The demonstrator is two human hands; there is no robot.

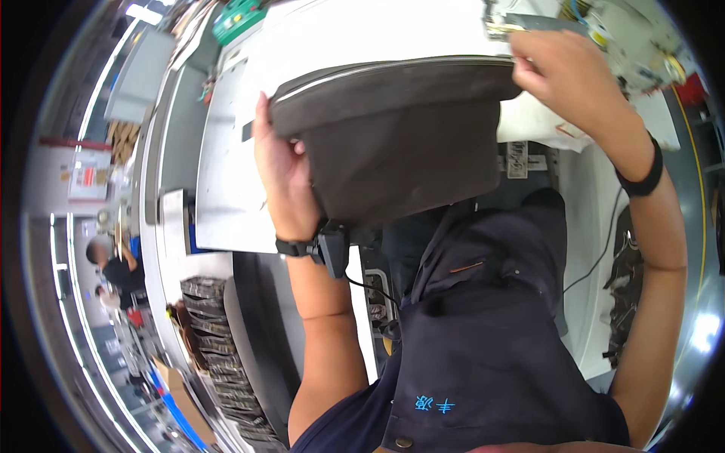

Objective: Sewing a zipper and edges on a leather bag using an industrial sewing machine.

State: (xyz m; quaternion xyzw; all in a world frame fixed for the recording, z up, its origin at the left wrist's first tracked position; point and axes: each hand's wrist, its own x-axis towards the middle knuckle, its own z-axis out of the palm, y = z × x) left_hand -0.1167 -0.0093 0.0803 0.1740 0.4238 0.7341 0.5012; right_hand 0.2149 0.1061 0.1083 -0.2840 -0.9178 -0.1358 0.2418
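Observation:
A dark grey fabric piece [400,151], like a flat pouch with a folded upper band and a pale strip along its top edge, hangs at the front of the white worktop [347,34]. My left hand [283,162] grips its left end, thumb up along the side and fingertips curled at the edge. At the upper right corner, my right hand [555,72] has its fingers closed on the piece, just below a metal machine part [498,26]. Each wrist has a black band, the left with a boxy device and cable.
A green case [238,19] sits at the back left. Stacked dark pieces [219,347] lie lower left, more dark material [627,294] at right. Two co-workers [113,268] are farther left, near cardboard [185,392]. A yellow floor line [698,174] runs at far right.

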